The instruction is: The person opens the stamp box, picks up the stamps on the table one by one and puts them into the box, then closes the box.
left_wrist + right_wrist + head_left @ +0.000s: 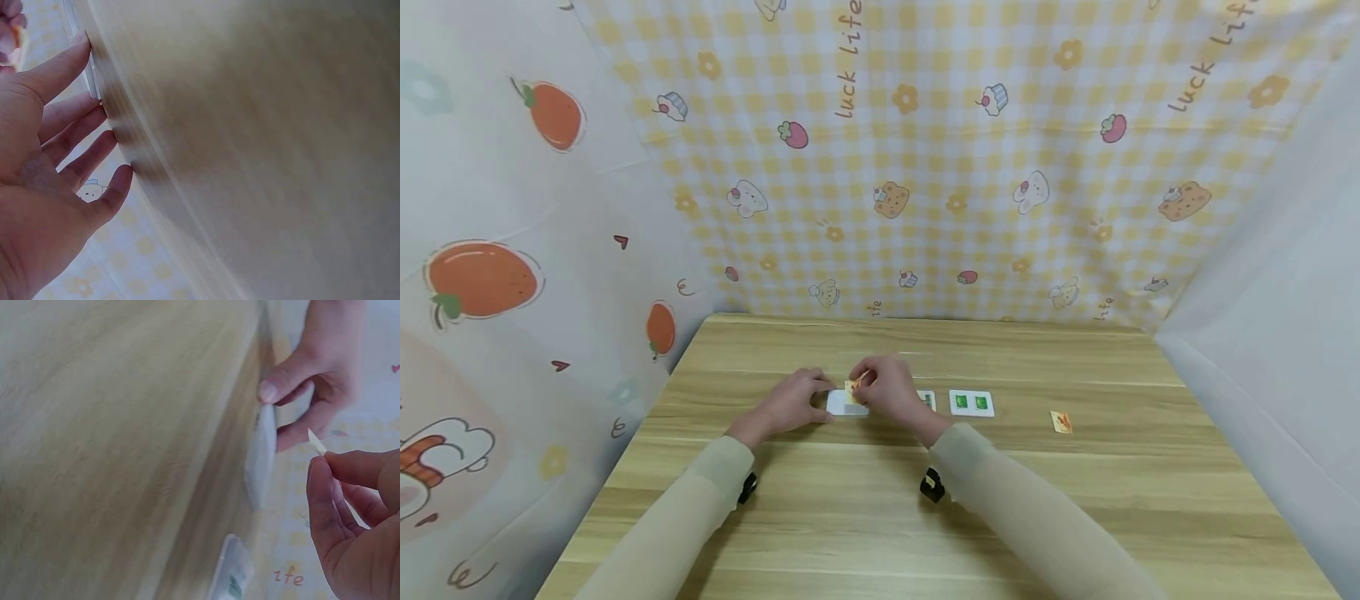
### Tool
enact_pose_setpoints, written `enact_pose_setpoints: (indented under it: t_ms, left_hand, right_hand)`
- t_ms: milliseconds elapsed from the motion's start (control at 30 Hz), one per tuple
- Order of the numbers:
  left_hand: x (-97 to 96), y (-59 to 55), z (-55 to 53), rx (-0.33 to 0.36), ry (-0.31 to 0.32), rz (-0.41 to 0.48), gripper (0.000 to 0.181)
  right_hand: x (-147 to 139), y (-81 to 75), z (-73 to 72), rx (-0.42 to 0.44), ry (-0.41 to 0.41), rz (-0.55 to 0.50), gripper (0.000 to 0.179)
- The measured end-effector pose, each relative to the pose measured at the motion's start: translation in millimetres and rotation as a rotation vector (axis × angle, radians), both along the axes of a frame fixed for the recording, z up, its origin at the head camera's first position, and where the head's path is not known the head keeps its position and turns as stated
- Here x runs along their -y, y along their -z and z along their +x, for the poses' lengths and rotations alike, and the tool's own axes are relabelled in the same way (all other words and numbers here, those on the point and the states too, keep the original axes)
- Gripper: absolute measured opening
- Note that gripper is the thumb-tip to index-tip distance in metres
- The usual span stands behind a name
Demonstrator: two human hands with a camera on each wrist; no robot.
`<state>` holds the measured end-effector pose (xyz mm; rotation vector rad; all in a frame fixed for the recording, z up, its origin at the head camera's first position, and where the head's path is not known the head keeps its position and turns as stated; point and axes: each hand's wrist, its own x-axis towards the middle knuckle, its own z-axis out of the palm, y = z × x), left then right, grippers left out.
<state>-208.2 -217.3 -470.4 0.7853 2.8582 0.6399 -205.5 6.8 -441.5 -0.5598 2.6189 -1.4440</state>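
Observation:
My right hand [889,390] pinches a small yellow-and-orange picture card [852,389] between thumb and fingertips. The card is tilted above a shallow white tray [841,406]; edge-on in the right wrist view, it looks like a thin sliver [317,442]. At the tray's left end, my left hand [793,402] holds it, thumb on the near corner and index finger on the far one. The other left fingers spread along the tabletop in the left wrist view. Just right of my right hand, another tray [928,400] is partly hidden by that hand.
Farther right lies a white tray with two green pictures [972,403]. Beyond it, a loose orange-and-yellow card [1062,422] rests on the wood-grain table [880,517]. A checked curtain [925,167] hangs behind the table's back edge, with white cloth on both sides.

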Motion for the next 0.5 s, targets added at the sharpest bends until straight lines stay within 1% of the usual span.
enact_pose_setpoints:
  t_ms: [167,267,500]
  left_hand:
    - [-0.6,0.9,-1.1,-0.022,0.008,-0.005,0.056]
    - [-0.3,1.2,-0.9,-0.024,0.002,-0.004,0.057]
    - [-0.4,2.2,0.9,-0.016,-0.012,-0.003,0.058]
  right_hand:
    - [3,11.1,-5.2,-0.055,0.007,0.104,0.017]
    - [6,16.3,-7.9,-0.091,0.02,0.166,0.016]
    - [11,21.9,-9.0,-0.119,0.052,0.316,0.013]
